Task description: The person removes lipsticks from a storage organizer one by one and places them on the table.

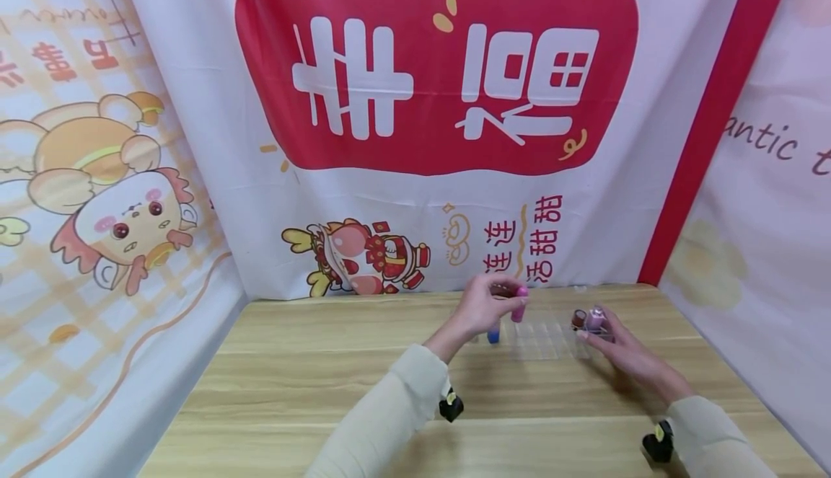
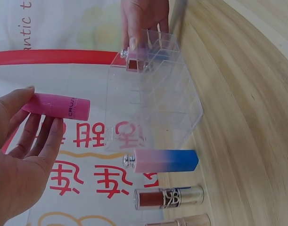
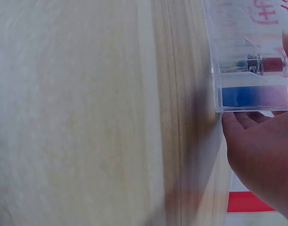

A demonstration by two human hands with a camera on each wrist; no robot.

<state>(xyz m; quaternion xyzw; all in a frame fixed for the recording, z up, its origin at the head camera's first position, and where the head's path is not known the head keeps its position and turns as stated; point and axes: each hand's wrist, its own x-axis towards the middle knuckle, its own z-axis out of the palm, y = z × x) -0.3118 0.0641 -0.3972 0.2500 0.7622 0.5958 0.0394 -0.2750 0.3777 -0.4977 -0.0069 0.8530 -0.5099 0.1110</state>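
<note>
My left hand [image 1: 483, 308] pinches a pink lipstick tube [image 2: 59, 107] between thumb and fingers, raised in the air left of a clear divided organizer [image 1: 542, 344]. At the organizer's right end, my right hand [image 1: 626, 352] grips its sides, thumb on one face and fingers on another. Two tubes stand in the compartments by that hand: a blue-and-pink one [image 3: 254, 96] and a lip gloss with a dark red body [image 3: 272, 64]. The other compartments show nothing inside. Outside, on the left, another blue-and-pink tube [image 2: 167, 160] stands upright on the table.
Beyond that tube, a second dark red lip gloss [image 2: 153, 199] and a pale tube [image 2: 193, 221], cut off by the frame, stand in a row. All rest on a wood-grain table [image 1: 311, 384]. A printed cloth [image 1: 214, 197] hangs behind the table, with more at both sides.
</note>
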